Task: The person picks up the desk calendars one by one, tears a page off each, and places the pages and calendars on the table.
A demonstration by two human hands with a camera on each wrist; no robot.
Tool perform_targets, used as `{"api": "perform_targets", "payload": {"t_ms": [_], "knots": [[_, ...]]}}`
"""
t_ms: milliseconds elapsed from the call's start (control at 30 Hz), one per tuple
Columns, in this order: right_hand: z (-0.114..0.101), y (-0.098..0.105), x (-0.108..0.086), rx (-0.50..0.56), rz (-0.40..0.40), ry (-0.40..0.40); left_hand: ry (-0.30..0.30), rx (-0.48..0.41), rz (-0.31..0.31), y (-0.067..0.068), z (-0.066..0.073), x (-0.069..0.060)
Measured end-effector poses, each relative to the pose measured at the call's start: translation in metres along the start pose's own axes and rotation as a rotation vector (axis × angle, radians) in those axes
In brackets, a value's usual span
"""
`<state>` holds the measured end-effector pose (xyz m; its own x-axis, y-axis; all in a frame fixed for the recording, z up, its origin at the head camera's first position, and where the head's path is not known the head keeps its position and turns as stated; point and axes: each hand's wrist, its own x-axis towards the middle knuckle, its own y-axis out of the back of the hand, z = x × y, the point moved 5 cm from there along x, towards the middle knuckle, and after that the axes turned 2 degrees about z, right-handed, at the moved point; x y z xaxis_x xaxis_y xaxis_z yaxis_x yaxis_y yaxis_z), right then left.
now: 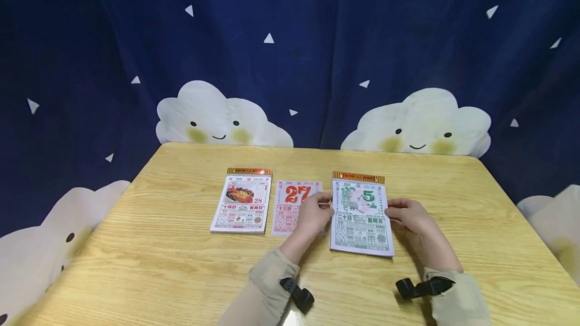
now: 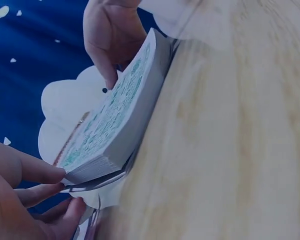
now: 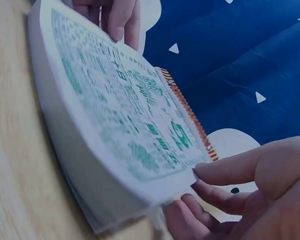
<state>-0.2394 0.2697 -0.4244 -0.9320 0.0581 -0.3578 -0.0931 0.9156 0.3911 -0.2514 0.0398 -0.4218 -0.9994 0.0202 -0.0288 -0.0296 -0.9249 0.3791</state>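
A thick tear-off calendar (image 1: 361,230) with a green "5" page and a striped red-and-gold top band is gripped at both sides. My left hand (image 1: 313,214) pinches its left edge, with the fingers also seen in the left wrist view. On the opposite edge, my right hand (image 1: 411,216) holds the pad, thumb on the upper side and other fingers curled by the edge, as the right wrist view shows. Partly under the left hand lies a loose red "27" page (image 1: 285,215). Left of that page lies a second calendar pad (image 1: 241,205), with a food picture and a red "28".
The wooden table (image 1: 149,250) extends around the pads. Behind its far edge hangs a dark blue curtain (image 1: 308,39) with white clouds and triangles. Black straps with small devices (image 1: 296,295) are worn over both sleeves.
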Motion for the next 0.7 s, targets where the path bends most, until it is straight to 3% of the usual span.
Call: {"api": "perform_targets", "payload": {"t_ms": [167,300,467,700], "knots": [[-0.004,0.001,-0.003,0.188,-0.01,-0.008,-0.004,-0.092,-0.018,0.0,0.003,0.0],[-0.015,-0.002,-0.013,0.203,0.019,0.022,0.004,-0.133,-0.018,0.001,0.002,0.0],[-0.023,-0.003,-0.017,0.223,0.041,0.033,0.021,-0.258,-0.038,0.004,-0.001,0.003],[-0.03,-0.005,-0.017,0.211,0.06,0.043,0.06,-0.423,-0.124,0.014,-0.003,0.009]]}}
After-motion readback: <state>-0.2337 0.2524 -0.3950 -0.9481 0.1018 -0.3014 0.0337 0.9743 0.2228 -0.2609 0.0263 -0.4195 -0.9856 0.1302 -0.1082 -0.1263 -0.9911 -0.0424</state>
